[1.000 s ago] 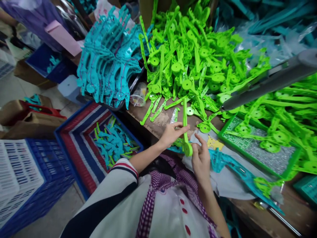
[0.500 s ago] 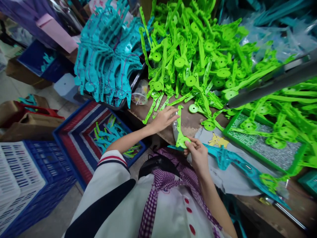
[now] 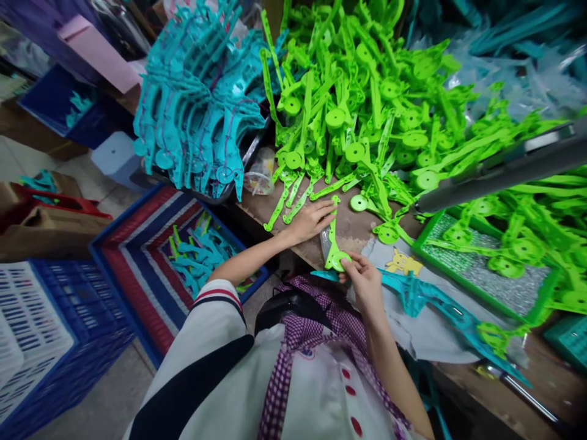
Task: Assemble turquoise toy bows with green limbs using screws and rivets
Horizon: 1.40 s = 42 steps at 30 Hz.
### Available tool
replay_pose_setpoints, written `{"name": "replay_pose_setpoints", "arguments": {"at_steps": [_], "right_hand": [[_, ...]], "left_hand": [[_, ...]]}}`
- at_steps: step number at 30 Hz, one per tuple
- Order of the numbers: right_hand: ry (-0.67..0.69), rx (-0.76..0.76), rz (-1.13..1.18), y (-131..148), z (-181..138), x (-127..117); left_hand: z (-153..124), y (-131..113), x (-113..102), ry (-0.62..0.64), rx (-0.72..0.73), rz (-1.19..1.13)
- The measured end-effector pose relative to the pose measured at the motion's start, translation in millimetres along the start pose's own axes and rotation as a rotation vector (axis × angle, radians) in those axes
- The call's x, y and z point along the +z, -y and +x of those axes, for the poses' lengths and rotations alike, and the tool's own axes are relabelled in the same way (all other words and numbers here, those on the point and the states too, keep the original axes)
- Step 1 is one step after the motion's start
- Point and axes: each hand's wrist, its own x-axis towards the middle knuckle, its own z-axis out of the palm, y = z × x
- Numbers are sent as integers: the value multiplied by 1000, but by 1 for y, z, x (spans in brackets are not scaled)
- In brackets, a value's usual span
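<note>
My right hand (image 3: 364, 282) pinches the round end of a long bright green plastic part (image 3: 333, 244) near the table's front edge. My left hand (image 3: 312, 220) reaches forward with its fingers stretched out flat, its fingertips touching the far tip of that part, close to the loose green pieces at the foot of a big heap of green parts (image 3: 367, 110). A teal plastic part (image 3: 426, 302) lies on a grey cloth (image 3: 426, 339) just right of my right hand.
A stack of teal parts (image 3: 197, 116) fills a tray at the back left. A green tray of small silver pieces (image 3: 486, 269) sits at right under a grey metal bar (image 3: 499, 171). Below the table stand a striped bin (image 3: 147, 256) with teal parts and blue crates (image 3: 50, 330).
The green part came down from upright to lying low near the table edge, my right hand now gripping its round end. My left hand let go and reached forward toward the heap.
</note>
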Motion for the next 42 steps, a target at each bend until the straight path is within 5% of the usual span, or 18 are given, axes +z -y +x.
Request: {"name": "replay_pose_setpoints", "arguments": {"at_steps": [4,10,14,17,21,27,33,42], "right_hand": [[45,-50,-142,2,1,-9],[11,-439,-864,44,-17,-38],[-63,-661,-830,104,-15,-29],[-57,-833,-723,121,-5,-15],[193,-971,-829,68,4,-16],[159,-1150,-1136,-25,5,-48],[143,-1266,-1214,-26,4,-66],[73,-1357,-1188,-37,5,-63]], "left_hand": [[0,1,1,-4,-25,31],[-1,4,5,-12,-9,39],[0,5,9,-10,10,88],[0,6,11,-4,-3,119],[0,7,10,6,15,110],[0,3,9,52,25,137],[-2,-10,15,95,52,173],[-1,-22,13,136,-27,270]]}}
